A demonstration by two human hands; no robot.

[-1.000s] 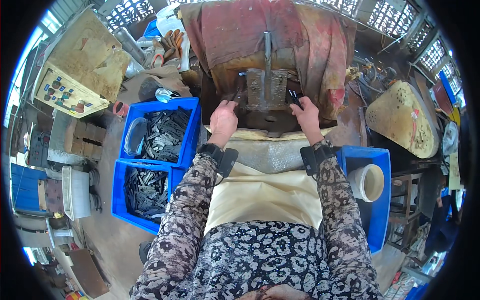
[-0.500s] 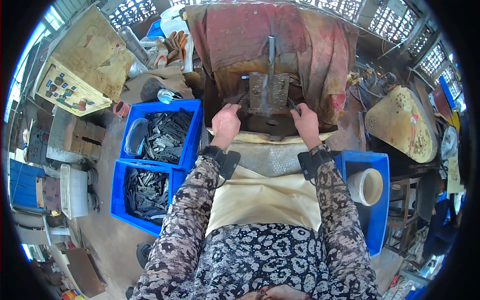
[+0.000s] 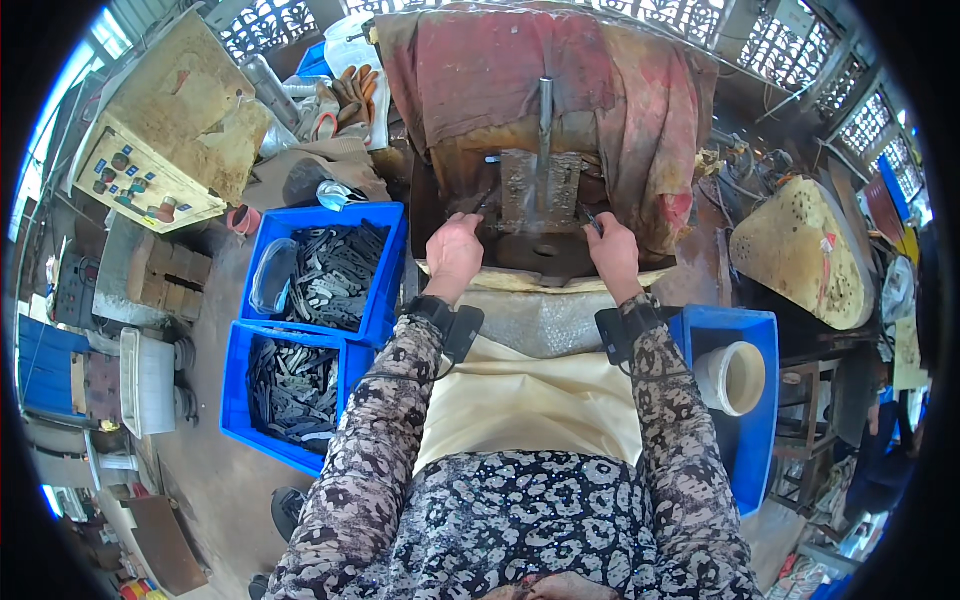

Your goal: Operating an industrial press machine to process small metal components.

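Note:
At the mouth of a wet, rusty machine housing, both of my hands are closed in a pinch. My left hand (image 3: 456,250) grips a thin dark metal piece (image 3: 484,201) whose tip points up toward the machine. Opposite it, my right hand (image 3: 613,252) pinches another slim dark metal piece (image 3: 588,214), mostly covered by the fingers. Between the hands stands a stained, wet block (image 3: 520,190), with a vertical metal pipe (image 3: 545,130) in front of it. Below the block is a dark plate (image 3: 565,258) with a round hole.
To the left are two blue bins (image 3: 232,385) of flat dark metal pieces. On the right, a blue bin (image 3: 757,440) holds a whitish bucket (image 3: 742,378). Red cloth (image 3: 480,80) drapes the machine. A control box (image 3: 150,165) with knobs stands at upper left, near brown gloves (image 3: 355,95).
Both hands stay at the housing with only slight shifts. The piece in my right hand shows less than before. The whole view has moved slightly.

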